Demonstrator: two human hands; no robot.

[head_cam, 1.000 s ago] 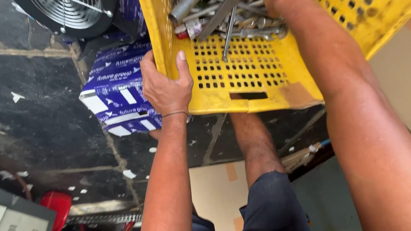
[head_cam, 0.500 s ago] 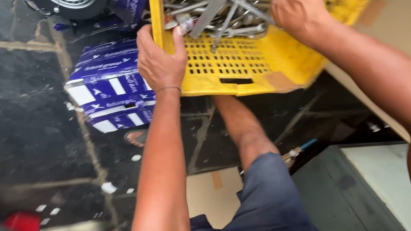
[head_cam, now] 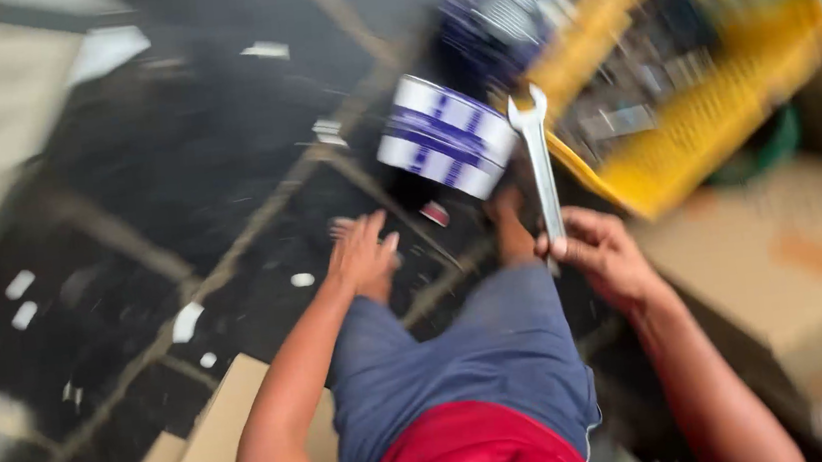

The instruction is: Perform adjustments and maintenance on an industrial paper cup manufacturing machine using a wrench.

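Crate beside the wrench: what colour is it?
Yellow: a perforated plastic crate, blurred, seen in the head view, beyond the wrench held in the right hand.

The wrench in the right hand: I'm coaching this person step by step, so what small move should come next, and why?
Probably steady the wrench by bringing the left hand up to it. The right hand grips only its lower end, with the open jaw pointing up near the yellow crate, and the left hand is empty, resting on the knee.
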